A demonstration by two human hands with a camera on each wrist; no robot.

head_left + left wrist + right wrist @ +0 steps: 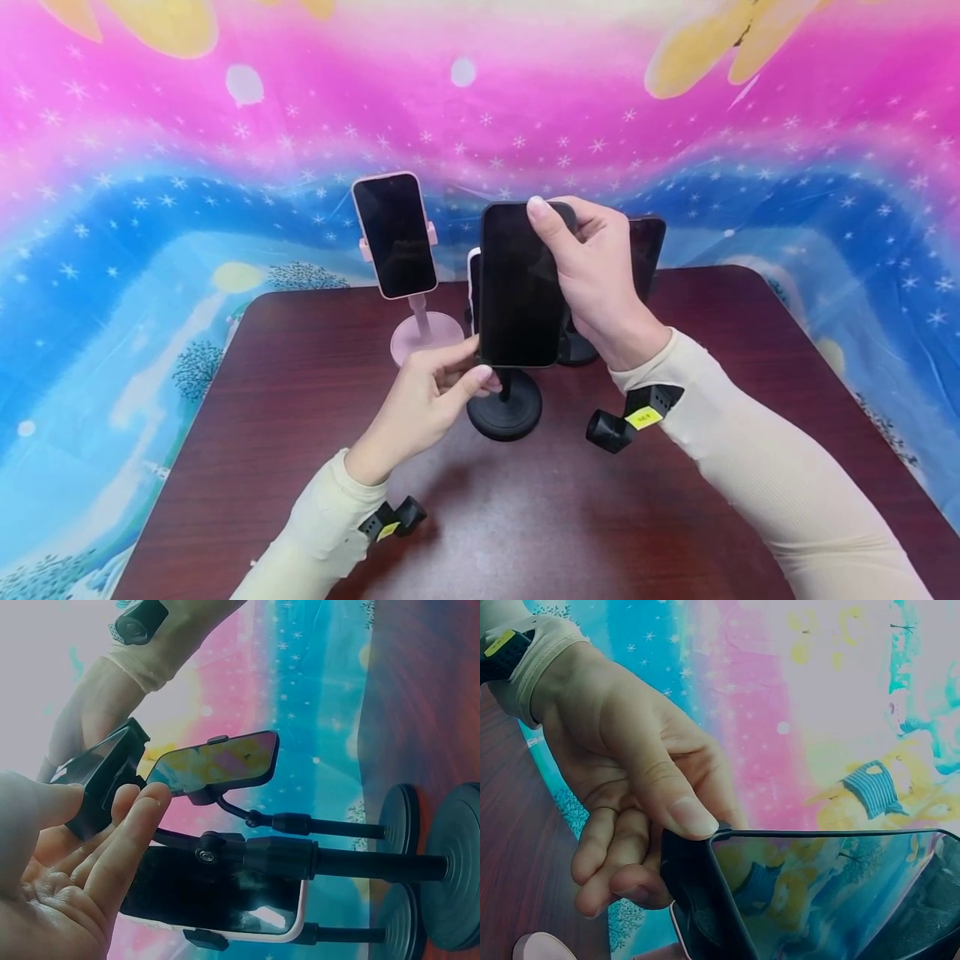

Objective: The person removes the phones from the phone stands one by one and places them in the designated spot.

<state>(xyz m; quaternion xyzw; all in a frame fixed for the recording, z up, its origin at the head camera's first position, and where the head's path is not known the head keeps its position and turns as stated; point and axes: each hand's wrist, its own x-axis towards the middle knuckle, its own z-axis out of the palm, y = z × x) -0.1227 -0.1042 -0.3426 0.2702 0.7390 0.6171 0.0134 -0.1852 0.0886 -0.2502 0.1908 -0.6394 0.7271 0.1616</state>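
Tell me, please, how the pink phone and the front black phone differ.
The pink phone has a pale pink rim; the black phone a dark one. The pink phone leans sideways in the head view; the black phone stands nearly straight. The pink phone sits untouched on a pink stand; the right hand grips the black phone at a black stand. Both are taller than wide and dark in front.

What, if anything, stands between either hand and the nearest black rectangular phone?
Nothing visible: the right hand grips the black phone by its upper right corner; the left hand is at its lower left. The pink-cased black-screened phone stands farther back.
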